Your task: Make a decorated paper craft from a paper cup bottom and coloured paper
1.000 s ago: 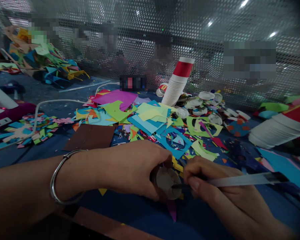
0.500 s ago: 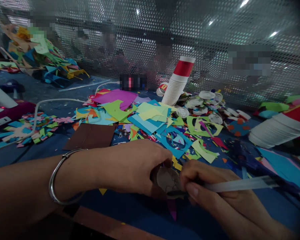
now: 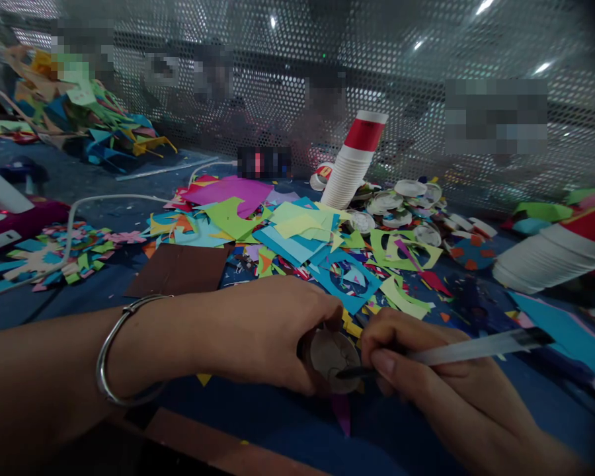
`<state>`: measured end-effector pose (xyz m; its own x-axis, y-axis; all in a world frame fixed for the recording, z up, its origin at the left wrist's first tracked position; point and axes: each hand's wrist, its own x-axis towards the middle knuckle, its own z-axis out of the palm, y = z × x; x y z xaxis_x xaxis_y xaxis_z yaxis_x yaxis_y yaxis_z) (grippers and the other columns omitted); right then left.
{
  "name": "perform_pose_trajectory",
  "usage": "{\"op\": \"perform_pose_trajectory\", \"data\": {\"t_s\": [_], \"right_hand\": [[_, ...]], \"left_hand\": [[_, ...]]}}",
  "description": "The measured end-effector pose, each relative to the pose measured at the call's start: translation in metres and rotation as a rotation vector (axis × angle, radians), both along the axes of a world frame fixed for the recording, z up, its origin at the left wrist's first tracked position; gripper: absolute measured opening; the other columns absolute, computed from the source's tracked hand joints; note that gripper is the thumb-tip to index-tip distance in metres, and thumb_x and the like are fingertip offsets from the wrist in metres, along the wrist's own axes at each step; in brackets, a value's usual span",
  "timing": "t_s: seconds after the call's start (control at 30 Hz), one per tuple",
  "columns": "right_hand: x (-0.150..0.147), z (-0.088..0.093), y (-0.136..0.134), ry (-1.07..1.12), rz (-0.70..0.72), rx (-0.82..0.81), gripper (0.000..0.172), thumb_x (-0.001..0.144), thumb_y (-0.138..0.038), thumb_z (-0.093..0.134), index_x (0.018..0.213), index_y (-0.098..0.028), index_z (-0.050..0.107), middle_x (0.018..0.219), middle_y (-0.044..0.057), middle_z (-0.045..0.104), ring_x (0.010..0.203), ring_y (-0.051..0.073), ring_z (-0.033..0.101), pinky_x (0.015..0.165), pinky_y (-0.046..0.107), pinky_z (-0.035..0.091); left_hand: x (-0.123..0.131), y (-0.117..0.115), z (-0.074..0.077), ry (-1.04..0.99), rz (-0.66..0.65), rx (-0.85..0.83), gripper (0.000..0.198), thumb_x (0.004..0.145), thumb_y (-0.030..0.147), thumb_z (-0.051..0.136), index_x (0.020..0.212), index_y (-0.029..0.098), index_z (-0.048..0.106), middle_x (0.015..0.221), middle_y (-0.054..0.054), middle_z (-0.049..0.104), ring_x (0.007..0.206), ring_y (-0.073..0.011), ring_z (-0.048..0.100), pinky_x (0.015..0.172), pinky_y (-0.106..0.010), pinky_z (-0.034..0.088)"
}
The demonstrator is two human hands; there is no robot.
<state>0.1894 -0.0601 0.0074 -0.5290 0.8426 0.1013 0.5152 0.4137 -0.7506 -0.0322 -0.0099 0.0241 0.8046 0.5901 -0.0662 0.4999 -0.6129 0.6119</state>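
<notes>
My left hand point(image 3: 272, 334), with a silver bangle at the wrist, curls around a small round pale disc point(image 3: 331, 354) that looks like a paper cup base. Thin dark lines are drawn on its face. In my right hand point(image 3: 411, 370) a pen point(image 3: 463, 349) with a clear barrel is pinched between thumb and fingers, its dark tip at the disc's face. A purple paper piece point(image 3: 341, 413) pokes out below the disc; whether it is attached, I cannot tell. The edge of the disc under my left fingers is hidden.
Behind my hands lie brown paper point(image 3: 178, 270), coloured paper sheets point(image 3: 297, 231) and many scraps. A tall stack of paper cups point(image 3: 352, 162) leans near round cup bases point(image 3: 391, 201). Another cup stack point(image 3: 550, 254) lies right. A white cable point(image 3: 114, 197) crosses the left side.
My right hand has shifted slightly, and the pen's back end has risen. More of the disc's face shows. My left hand has stayed in place.
</notes>
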Motion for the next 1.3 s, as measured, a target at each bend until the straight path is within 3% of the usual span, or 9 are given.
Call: {"op": "perform_pose_trajectory", "data": {"t_s": [0.17,0.63,1.13,1.3], "right_hand": [[-0.001,0.000,0.000,-0.007,0.010,0.038,0.024,0.100,-0.022,0.040,0.083,-0.022,0.055,0.068,-0.003,0.053,0.057,0.011,0.048,0.051,0.023,0.038],[-0.002,-0.005,0.001,-0.054,0.001,0.170,0.019,0.100,-0.019,0.041,0.087,-0.023,0.054,0.071,-0.004,0.054,0.059,0.010,0.050,0.055,0.024,0.037],[-0.014,0.001,0.001,-0.023,0.083,0.131,0.017,0.100,-0.019,0.042,0.088,-0.023,0.052,0.075,-0.003,0.056,0.063,0.011,0.052,0.058,0.023,0.040],[-0.003,-0.001,-0.001,0.002,-0.018,0.123,0.020,0.100,-0.020,0.042,0.086,-0.024,0.056,0.070,-0.004,0.054,0.059,0.011,0.050,0.054,0.023,0.039]], "left_hand": [[-0.001,0.000,0.000,-0.001,0.010,-0.015,0.036,0.073,0.049,0.072,0.096,0.023,0.065,0.083,-0.002,0.067,0.070,-0.0178,0.061,0.052,-0.023,0.038],[-0.001,0.001,0.000,-0.023,-0.023,-0.048,0.025,0.076,0.040,0.072,0.091,0.021,0.065,0.075,0.000,0.065,0.064,-0.0146,0.058,0.050,-0.021,0.035],[-0.001,0.004,-0.003,-0.047,-0.073,-0.064,0.028,0.081,0.045,0.068,0.097,0.021,0.067,0.089,-0.003,0.072,0.074,-0.0175,0.064,0.062,-0.023,0.043],[-0.001,0.003,-0.004,-0.050,-0.064,-0.093,0.029,0.078,0.041,0.073,0.099,0.022,0.066,0.087,-0.002,0.071,0.073,-0.0169,0.064,0.059,-0.023,0.041]]}}
